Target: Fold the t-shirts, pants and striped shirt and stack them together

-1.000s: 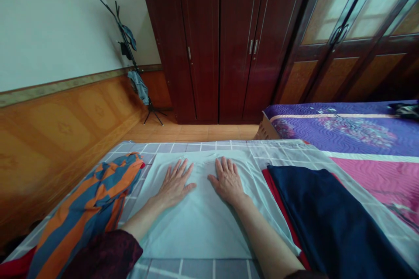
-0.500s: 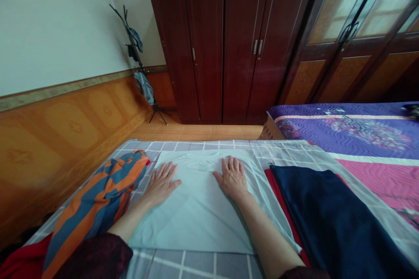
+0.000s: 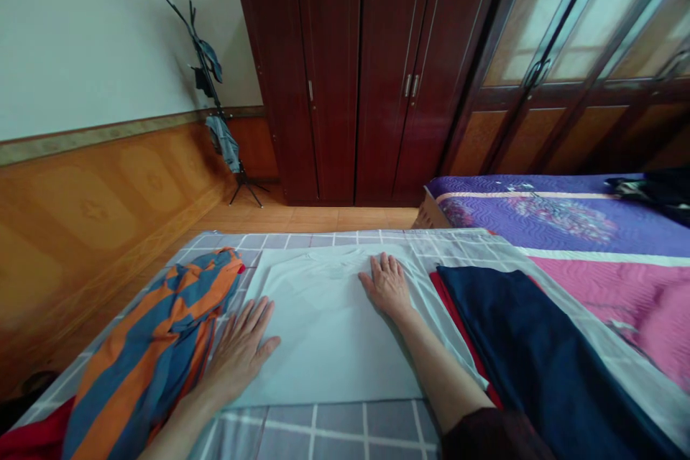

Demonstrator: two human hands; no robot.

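Note:
A pale, light-coloured garment [image 3: 323, 345], perhaps a shirt, lies spread flat on the checked bed cover [image 3: 323, 435]. My left hand [image 3: 242, 345] rests on its left edge, palm down with the fingers stretched out. Near the far right part of the cloth, my right hand [image 3: 387, 284] lies flat too, fingers extended. Neither hand grips anything. Left of the pale cloth is a crumpled orange and blue-grey striped garment [image 3: 162, 338]. To the right lies a folded dark blue garment [image 3: 517, 330], with red cloth [image 3: 468, 338] showing beneath it.
Red cloth [image 3: 40, 431] lies at the lower left. Beyond the bed stand a dark red wardrobe [image 3: 328, 144] and a coat rack [image 3: 208, 79] with items hanging on it. A second bed with a purple and pink cover [image 3: 485, 208] is at the right, dark cloth [image 3: 663, 190] on it.
My left hand has slid back toward me and left along the pale cloth's edge. My right hand has shifted only slightly. The view has turned a little to the right.

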